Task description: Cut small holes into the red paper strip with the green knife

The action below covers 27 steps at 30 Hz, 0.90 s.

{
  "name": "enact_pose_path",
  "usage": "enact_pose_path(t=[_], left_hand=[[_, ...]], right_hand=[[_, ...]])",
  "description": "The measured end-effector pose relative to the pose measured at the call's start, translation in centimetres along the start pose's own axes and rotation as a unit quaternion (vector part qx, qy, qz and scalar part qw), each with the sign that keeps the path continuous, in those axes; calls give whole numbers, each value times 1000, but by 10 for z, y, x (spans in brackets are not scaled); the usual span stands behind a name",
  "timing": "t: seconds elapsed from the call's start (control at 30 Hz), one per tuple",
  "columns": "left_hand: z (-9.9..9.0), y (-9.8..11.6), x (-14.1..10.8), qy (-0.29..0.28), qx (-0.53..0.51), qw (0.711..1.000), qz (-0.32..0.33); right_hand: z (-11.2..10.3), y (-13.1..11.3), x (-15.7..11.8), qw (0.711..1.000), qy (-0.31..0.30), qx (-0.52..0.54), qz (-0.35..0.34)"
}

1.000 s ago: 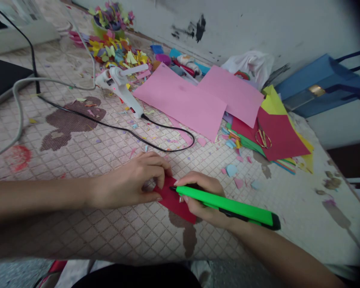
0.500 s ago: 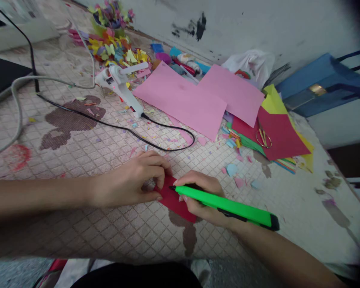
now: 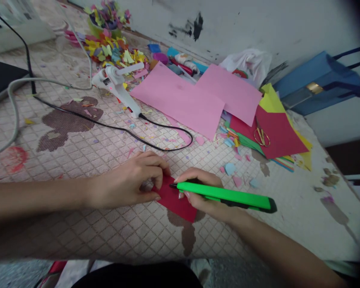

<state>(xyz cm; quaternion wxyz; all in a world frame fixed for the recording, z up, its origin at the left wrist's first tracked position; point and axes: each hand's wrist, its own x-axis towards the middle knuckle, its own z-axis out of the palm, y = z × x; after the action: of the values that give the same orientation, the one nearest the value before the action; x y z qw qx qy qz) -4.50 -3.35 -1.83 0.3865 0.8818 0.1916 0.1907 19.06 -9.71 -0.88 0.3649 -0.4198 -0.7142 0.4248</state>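
Observation:
A small piece of red paper [image 3: 177,206] lies at a slant on the quilted tablecloth. My left hand [image 3: 138,176] is curled over its left end, with thumb and fingertips pressing it down. In my right hand [image 3: 199,186] is a thick green pen [image 3: 228,195], closed in between thumb and fingers. Its black tip rests on or just above the red paper, close to my left fingers. Whether a mark is on the paper I cannot tell. The pen's body reaches out to the right over my wrist.
Behind my hands lie a white glue gun [image 3: 117,88] with a looping black cord [image 3: 156,146] and pink sheets [image 3: 180,104]. Small gold scissors [image 3: 261,136] rest on coloured paper at the right. Paper scraps and a bowl of paper butterflies [image 3: 105,28] are farther back.
The rear end of the green pen has swung up a little, away from me, while its tip stays at about the same place. My left hand holds still.

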Motion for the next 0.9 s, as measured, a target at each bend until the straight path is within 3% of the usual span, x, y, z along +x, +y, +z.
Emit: enact_pose_path(t=[0.23, 0.47, 0.9], left_hand=[[2, -2, 0, 10, 4, 1000, 6], [1, -1, -1, 10, 7, 1000, 0], [1, 0, -1, 6, 5, 1000, -4]], right_hand=[[2, 2, -4, 999, -9, 26, 17], [3, 0, 0, 1000, 0, -29, -2], [1, -2, -1, 999, -16, -38, 2]])
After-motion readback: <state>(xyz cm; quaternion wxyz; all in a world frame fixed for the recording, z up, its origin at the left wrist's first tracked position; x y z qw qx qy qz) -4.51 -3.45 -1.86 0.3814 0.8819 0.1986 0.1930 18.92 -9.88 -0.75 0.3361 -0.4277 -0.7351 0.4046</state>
